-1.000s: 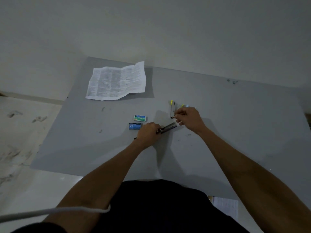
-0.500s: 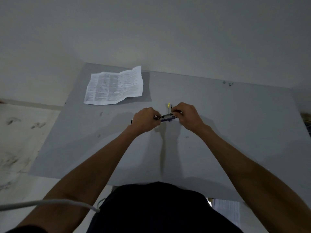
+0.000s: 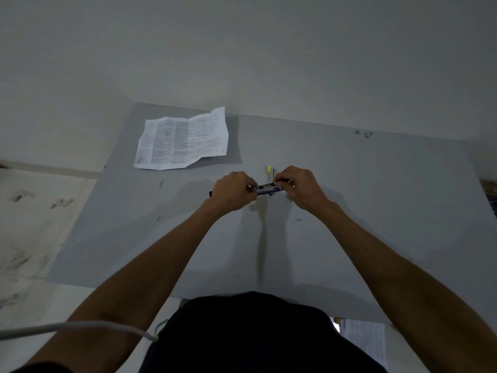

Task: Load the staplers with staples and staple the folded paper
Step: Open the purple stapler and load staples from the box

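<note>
**Purple stapler held open for loading**

Purple stapler (image 3: 266, 189), centre of the frame, spans both hands above the grey table (image 3: 376, 211). Left hand (image 3: 232, 191) is wrapped round its rear; right hand (image 3: 297, 188) pinches the front end, fingertips at the metal channel. Folded paper (image 3: 183, 140) lies upper left, well apart. Likely risk: a staple strip entering crooked could jam or spill; no strip is discernible.

A grey bench (image 3: 376, 184) with a scuffed, spotted top stands against a plain pale wall (image 3: 242, 49). To its left lies a whitish floor (image 3: 32, 224) smeared with dark marks. The light is dim.
</note>
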Available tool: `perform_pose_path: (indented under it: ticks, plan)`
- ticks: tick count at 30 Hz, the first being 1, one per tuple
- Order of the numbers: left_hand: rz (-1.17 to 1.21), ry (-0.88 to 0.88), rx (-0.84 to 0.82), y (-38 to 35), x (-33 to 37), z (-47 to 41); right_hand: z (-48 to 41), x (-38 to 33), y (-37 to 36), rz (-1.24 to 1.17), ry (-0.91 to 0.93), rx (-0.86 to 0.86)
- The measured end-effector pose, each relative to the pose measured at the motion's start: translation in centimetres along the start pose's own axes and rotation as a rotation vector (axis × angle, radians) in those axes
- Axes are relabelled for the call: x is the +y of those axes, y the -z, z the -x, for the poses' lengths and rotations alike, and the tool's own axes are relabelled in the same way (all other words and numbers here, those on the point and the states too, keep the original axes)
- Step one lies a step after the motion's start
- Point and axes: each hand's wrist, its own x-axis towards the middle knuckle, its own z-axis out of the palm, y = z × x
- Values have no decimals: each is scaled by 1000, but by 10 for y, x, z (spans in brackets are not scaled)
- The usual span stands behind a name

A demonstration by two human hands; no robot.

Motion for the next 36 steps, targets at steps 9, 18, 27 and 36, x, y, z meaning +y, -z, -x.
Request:
perform_pose_path:
  ticks: [9,18,27,36]
  plan:
    - [-10,-16,2,3,3,-1,0,3,-1,-21,-5,6]
    - [-16,-22,18,5,7,-4,2,6,-3,-37,-34,15]
    - [-5,5,37,9,6,-5,1,7,-7,5,12,51]
    - [-2,13,43,10,3,-4,2,16,-12,-23,3,148]
